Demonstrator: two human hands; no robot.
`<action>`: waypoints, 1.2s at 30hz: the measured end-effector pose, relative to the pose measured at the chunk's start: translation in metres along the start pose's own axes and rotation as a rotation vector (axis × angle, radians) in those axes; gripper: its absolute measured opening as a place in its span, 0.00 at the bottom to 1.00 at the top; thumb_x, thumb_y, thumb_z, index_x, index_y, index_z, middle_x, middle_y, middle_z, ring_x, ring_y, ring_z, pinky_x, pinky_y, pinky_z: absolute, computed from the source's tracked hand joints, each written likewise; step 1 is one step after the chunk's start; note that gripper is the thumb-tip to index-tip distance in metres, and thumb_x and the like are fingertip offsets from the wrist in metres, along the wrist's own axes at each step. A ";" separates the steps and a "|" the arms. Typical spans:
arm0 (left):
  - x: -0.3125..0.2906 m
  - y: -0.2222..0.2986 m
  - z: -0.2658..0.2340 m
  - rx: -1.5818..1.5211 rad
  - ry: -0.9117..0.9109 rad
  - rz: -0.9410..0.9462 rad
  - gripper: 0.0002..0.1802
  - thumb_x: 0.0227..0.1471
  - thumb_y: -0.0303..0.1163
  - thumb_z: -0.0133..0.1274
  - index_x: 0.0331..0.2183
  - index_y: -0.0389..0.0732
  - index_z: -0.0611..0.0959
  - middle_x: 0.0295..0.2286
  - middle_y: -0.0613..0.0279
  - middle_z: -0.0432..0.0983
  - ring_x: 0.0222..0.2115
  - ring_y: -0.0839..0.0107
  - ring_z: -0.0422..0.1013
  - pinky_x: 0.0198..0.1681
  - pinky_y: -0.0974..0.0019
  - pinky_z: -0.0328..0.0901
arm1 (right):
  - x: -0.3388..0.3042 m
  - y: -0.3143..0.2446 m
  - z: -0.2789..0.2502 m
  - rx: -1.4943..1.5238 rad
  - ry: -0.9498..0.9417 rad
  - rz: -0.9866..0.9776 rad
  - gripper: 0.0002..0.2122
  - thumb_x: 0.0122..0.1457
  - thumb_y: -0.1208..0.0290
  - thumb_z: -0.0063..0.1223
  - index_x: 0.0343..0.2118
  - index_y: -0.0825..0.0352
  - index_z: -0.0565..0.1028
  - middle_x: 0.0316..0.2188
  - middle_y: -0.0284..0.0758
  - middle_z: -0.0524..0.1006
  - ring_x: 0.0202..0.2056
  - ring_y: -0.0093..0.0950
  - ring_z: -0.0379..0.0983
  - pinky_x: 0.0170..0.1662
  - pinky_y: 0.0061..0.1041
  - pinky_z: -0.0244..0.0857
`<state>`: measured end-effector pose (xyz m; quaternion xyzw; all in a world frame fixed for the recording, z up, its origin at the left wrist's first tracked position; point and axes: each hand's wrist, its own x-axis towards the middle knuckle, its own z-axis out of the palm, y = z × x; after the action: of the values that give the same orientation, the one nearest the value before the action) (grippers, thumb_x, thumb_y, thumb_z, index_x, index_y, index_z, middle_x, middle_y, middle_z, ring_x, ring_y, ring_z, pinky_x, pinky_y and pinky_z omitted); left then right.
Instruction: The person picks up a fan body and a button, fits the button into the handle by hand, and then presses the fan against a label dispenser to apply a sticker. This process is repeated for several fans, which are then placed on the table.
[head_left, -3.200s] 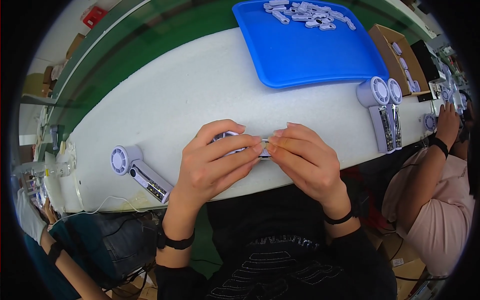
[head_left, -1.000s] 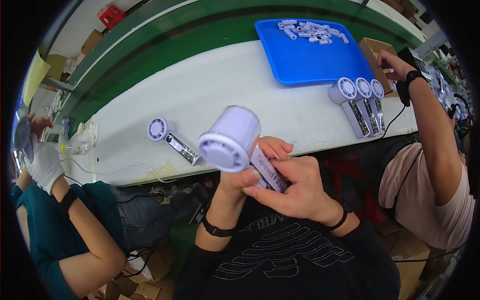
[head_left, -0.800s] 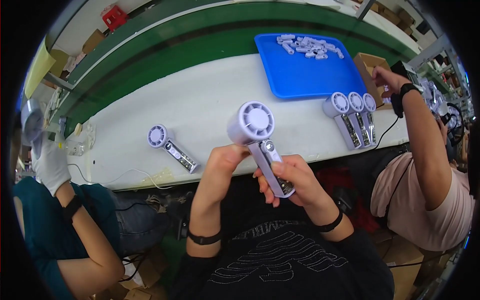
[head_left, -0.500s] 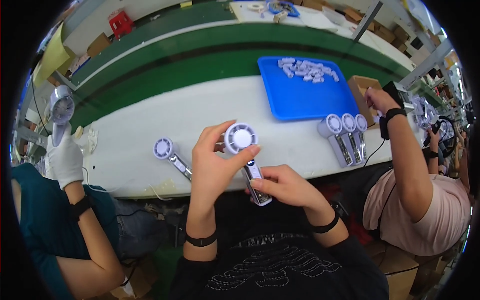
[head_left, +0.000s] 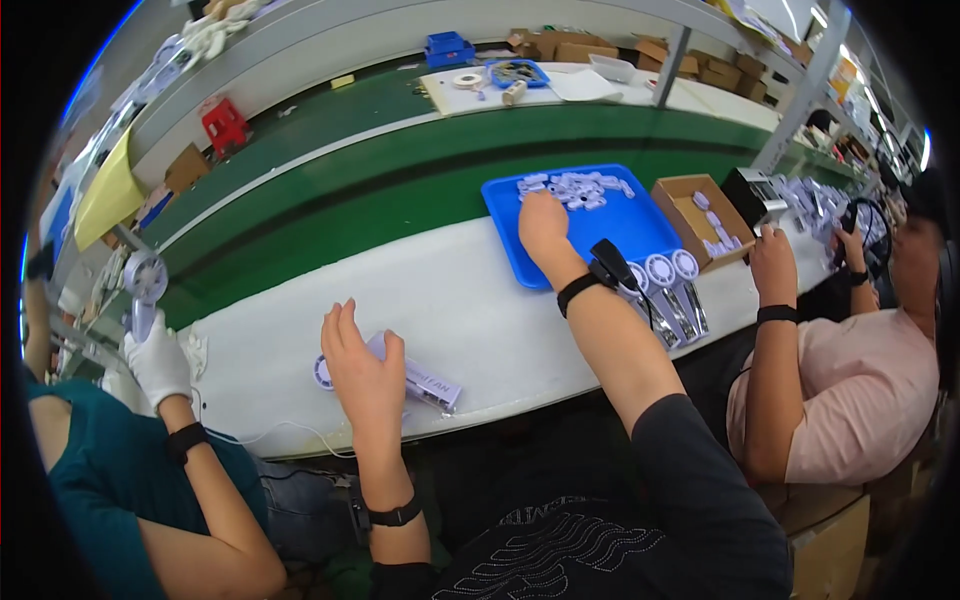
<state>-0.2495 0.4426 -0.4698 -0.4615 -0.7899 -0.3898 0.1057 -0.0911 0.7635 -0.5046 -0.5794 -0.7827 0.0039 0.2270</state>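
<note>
My left hand point(head_left: 365, 375) hovers, fingers spread, over the lavender handheld fans near the table's front edge. One round fan head point(head_left: 322, 373) shows left of the hand, and a fan handle point(head_left: 432, 386) sticks out to its right; the hand hides the parts between. At the far side, my right hand point(head_left: 545, 228) reaches into the blue tray point(head_left: 515, 250), its fingers curled down at the pile of small lavender plastic parts point(head_left: 590, 190). What those fingers grip, if anything, is hidden. Several handheld fans point(head_left: 662, 285) lie in a row beside my right forearm.
An open cardboard box point(head_left: 690, 235) with lavender pieces stands right of the tray. On the left, a co-worker's gloved hand point(head_left: 158, 365) holds another fan point(head_left: 146, 280). A co-worker's bare hand point(head_left: 773, 265) is beyond the box. A white cable point(head_left: 290, 425) runs along the front edge.
The fan that I held in both hands is down on the table by the other one. My left hand has let go; my right hand has moved forward into the tray. The view has shifted.
</note>
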 end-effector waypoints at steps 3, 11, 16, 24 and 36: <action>-0.007 0.008 -0.004 0.016 -0.141 -0.001 0.34 0.56 0.36 0.63 0.60 0.32 0.76 0.61 0.38 0.70 0.66 0.41 0.62 0.69 0.44 0.58 | 0.003 -0.008 -0.003 0.012 -0.038 -0.024 0.09 0.62 0.77 0.54 0.40 0.71 0.85 0.44 0.52 0.84 0.47 0.50 0.83 0.51 0.44 0.79; -0.015 0.062 0.037 0.161 -0.161 0.220 0.30 0.56 0.36 0.64 0.57 0.35 0.79 0.59 0.42 0.72 0.67 0.39 0.61 0.71 0.37 0.52 | -0.030 0.020 -0.047 0.101 -0.045 0.039 0.09 0.64 0.72 0.59 0.41 0.71 0.85 0.43 0.48 0.84 0.45 0.47 0.84 0.47 0.42 0.80; 0.002 0.132 0.101 -0.399 -0.343 0.472 0.31 0.49 0.28 0.67 0.57 0.39 0.81 0.59 0.48 0.73 0.66 0.41 0.62 0.71 0.42 0.56 | -0.139 0.081 -0.158 1.371 0.247 0.161 0.12 0.67 0.78 0.62 0.51 0.73 0.77 0.43 0.40 0.82 0.45 0.28 0.82 0.50 0.27 0.77; 0.012 0.201 0.175 -0.582 -0.685 0.703 0.32 0.41 0.27 0.74 0.51 0.38 0.85 0.52 0.51 0.79 0.57 0.52 0.74 0.66 0.51 0.65 | -0.246 0.165 -0.158 1.396 0.068 0.407 0.11 0.66 0.84 0.60 0.50 0.73 0.76 0.47 0.40 0.82 0.45 0.26 0.82 0.50 0.26 0.77; -0.014 0.092 0.040 -0.250 -0.539 0.390 0.28 0.42 0.31 0.76 0.47 0.37 0.87 0.46 0.54 0.79 0.49 0.54 0.76 0.53 0.54 0.72 | -0.215 0.078 -0.101 0.931 -0.003 -0.509 0.08 0.55 0.86 0.69 0.39 0.72 0.85 0.41 0.39 0.83 0.47 0.35 0.82 0.47 0.28 0.78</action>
<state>-0.1593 0.4868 -0.4561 -0.6994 -0.6325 -0.3202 -0.0913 0.0647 0.5674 -0.5106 -0.2091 -0.8143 0.2966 0.4531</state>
